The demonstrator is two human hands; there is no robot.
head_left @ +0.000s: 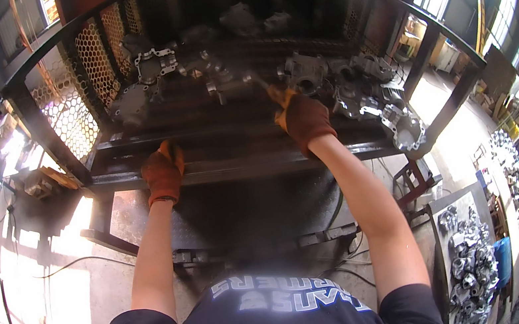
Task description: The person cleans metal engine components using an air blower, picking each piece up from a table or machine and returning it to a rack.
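Observation:
My right hand [306, 118], in a brown and yellow work glove, is closed round a thin rod-like tool [262, 82], blurred by motion. The tool slants up and left toward a small silver metal casting [231, 87] on the dark bench; whether they touch is unclear. My left hand [163, 171], gloved alike, is curled closed at the bench's front edge [240, 165]. Its fingers hide whatever may be inside. Right of my right hand sits a larger casting with a round bore [306, 73].
Silver castings [156, 63] lie at the bench's left and back, with several more [364, 96] heaped on the right. A dark metal frame with mesh panels [98, 48] encloses the far side. At lower right stands a bin of metal parts [469, 265]. Cables [86, 258] cross the floor.

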